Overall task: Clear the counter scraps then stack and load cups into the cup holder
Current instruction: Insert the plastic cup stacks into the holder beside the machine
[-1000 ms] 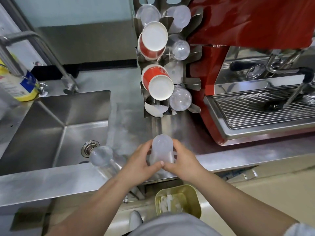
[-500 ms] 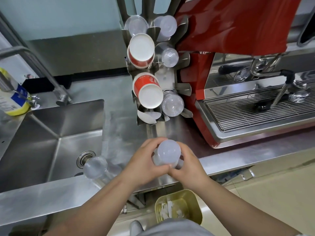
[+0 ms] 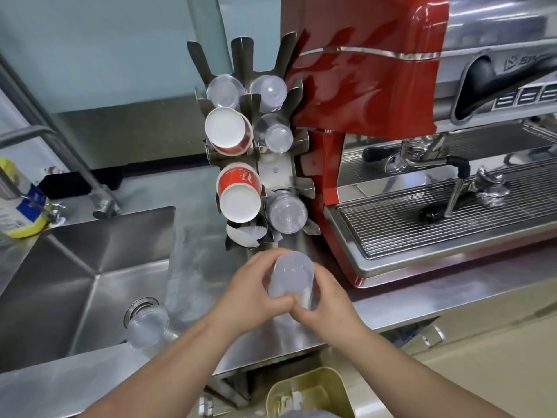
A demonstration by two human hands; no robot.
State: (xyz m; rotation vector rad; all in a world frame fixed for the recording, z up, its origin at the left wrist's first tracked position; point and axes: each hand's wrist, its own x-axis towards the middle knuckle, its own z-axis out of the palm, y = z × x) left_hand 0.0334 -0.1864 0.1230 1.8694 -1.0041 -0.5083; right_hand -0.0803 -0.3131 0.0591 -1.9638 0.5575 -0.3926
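Above the worktop (image 3: 452,300): left hand (image 3: 253,294) and right hand (image 3: 324,306) both grip clear cup stack (image 3: 291,277) | cup holder (image 3: 262,164): red paper cups (image 3: 238,191), clear cups (image 3: 286,212) | sink (image 3: 75,267): one clear cup (image 3: 146,327)

ahead, 12 o'clock: cup holder (image 3: 256,164) blocks me
right, 2 o'clock: espresso machine (image 3: 391,146) walls
left, 9 o'clock: bare counter (image 3: 193,267), I pass

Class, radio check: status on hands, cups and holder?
Left hand and right hand both grip the clear cup stack. Stack held in front of the cup holder, not loaded. Nothing between them.
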